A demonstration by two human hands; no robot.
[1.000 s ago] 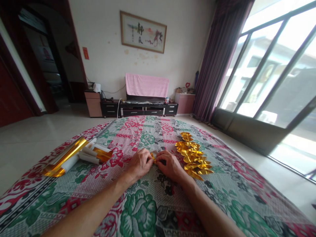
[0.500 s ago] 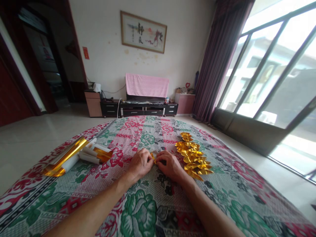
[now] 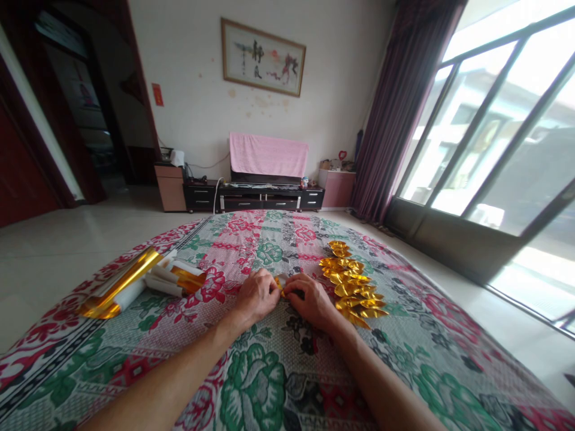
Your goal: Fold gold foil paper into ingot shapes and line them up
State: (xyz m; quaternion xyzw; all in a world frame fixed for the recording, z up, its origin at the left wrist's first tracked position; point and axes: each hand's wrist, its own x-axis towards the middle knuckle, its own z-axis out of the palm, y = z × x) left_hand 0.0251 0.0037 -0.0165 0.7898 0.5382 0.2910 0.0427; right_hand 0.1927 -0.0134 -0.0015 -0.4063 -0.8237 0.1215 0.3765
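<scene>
Between my fingertips, over the middle of the flowered cloth (image 3: 251,377), is a small piece of gold foil paper (image 3: 281,281), partly hidden by both hands. My left hand (image 3: 258,294) is closed, pinching its left side. From the other side my right hand (image 3: 309,296) pinches it too, fingers curled. Just right of that hand lies a row of folded gold paper ingots (image 3: 353,284), several of them nested together. Farther left rest curled sheets of gold foil paper (image 3: 130,278) with white backs, beside a smaller stack of the paper (image 3: 177,278).
Beyond the cloth-covered surface stands a low black TV cabinet (image 3: 269,200), with a pink towel (image 3: 268,155) draped over the screen. A glass door or window (image 3: 485,137) and a purple curtain (image 3: 386,120) are on the right. A doorway (image 3: 85,120) opens at left.
Both hands stay almost in the same place, still pinching the gold foil paper. The view has shifted very slightly; the ingots and the paper sheets lie as before.
</scene>
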